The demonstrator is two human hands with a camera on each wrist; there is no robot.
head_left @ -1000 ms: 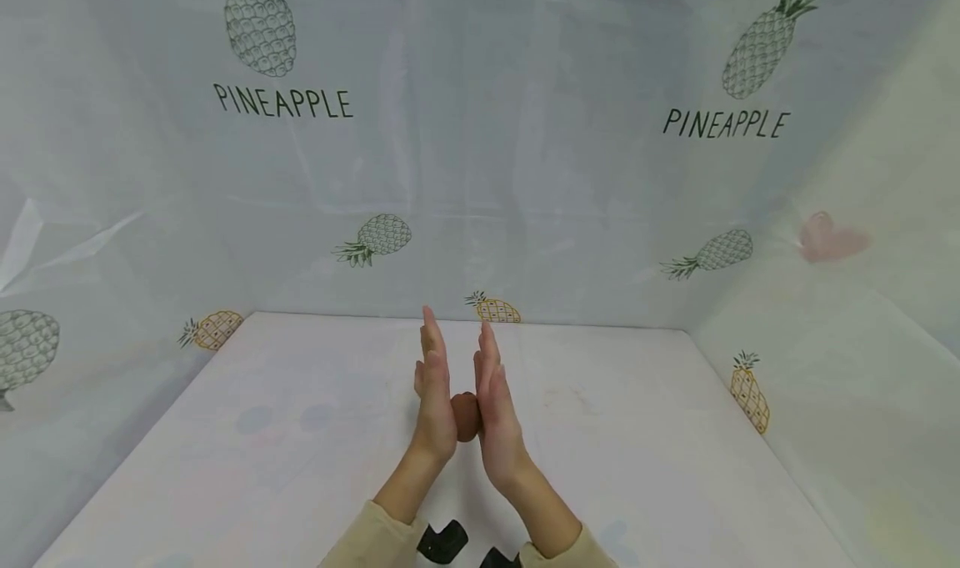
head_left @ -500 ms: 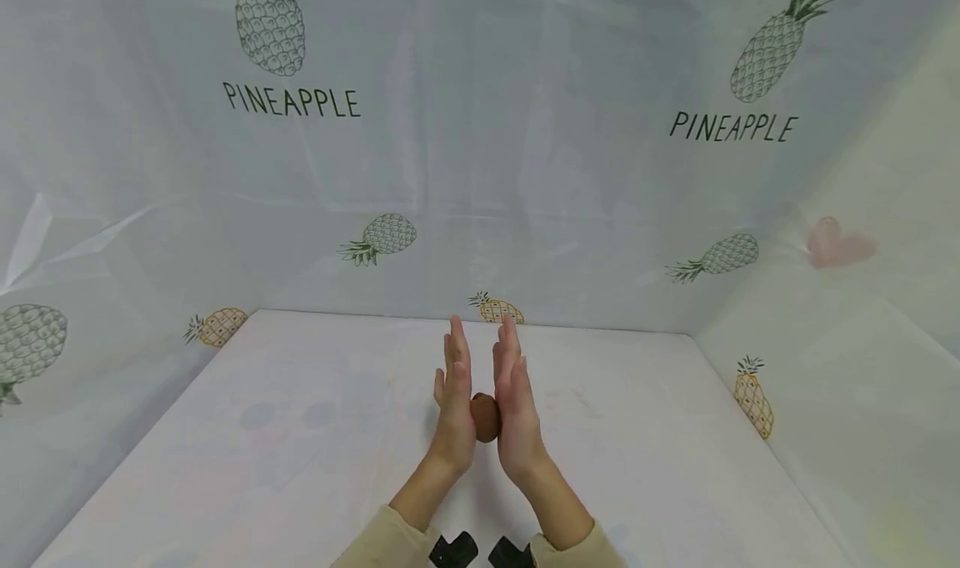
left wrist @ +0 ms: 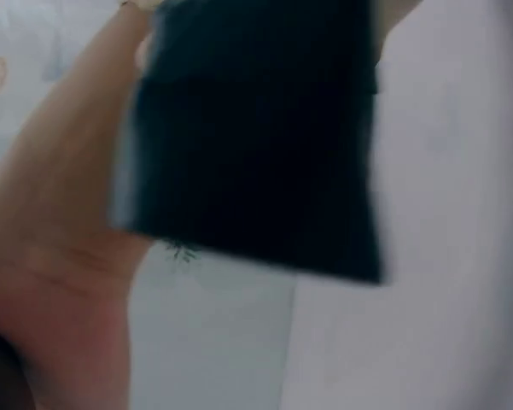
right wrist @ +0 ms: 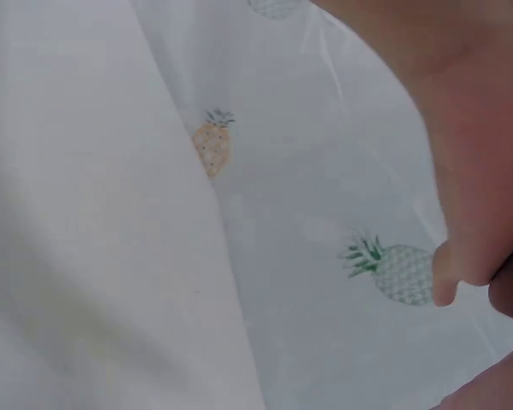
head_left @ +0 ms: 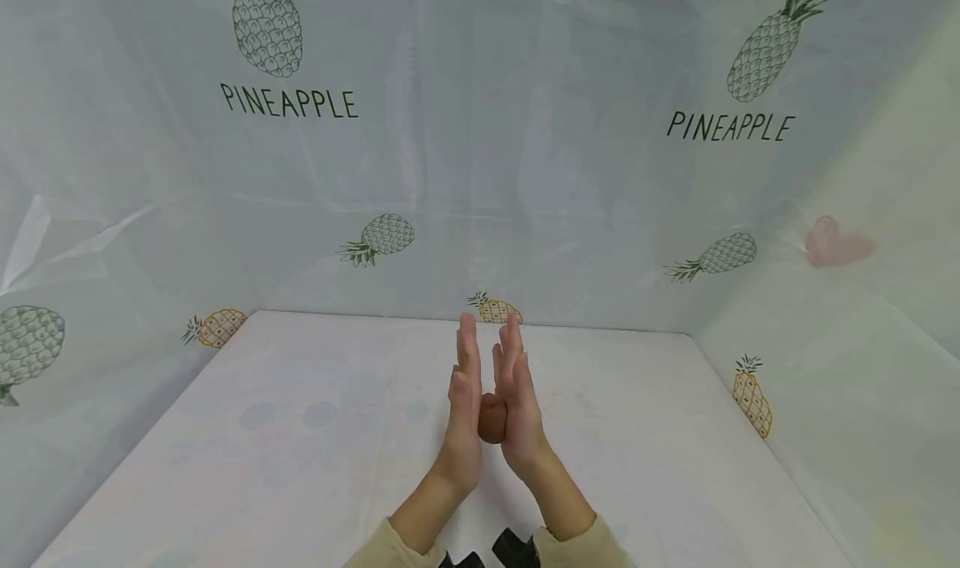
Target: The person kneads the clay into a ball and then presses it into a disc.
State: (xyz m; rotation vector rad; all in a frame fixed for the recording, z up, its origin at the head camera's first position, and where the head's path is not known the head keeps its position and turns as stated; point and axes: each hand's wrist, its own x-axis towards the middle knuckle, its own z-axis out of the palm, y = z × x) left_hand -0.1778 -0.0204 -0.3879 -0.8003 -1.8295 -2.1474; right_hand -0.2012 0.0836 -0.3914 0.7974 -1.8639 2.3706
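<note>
A smooth brown ball [head_left: 492, 419], clay-like in look, is pressed between two upright palms over the white table. My left hand [head_left: 463, 426] touches it from the left, its fingers straight and pointing away from me. Against its other side lies my right hand [head_left: 523, 418], likewise straight-fingered. The ball's far side and most of the palm surfaces are hidden. In the left wrist view only the heel of the left hand [left wrist: 68, 316] and forearm show. The right wrist view catches the right hand [right wrist: 486, 162] at its edge, with part of the brown ball [right wrist: 512, 290] beside it.
Beneath the hands spreads a white tabletop [head_left: 300, 468]. Pale sheeting [head_left: 480, 151] printed with pineapples surrounds it at the back and sides. Black blocks sit by the wrists, one next to the right sleeve [head_left: 581, 547]. A dark block [left wrist: 256, 145] fills much of the left wrist view.
Both hands and the ball have shifted to the right. My left hand has slid a little back toward me against the ball, which stays between the palms.
</note>
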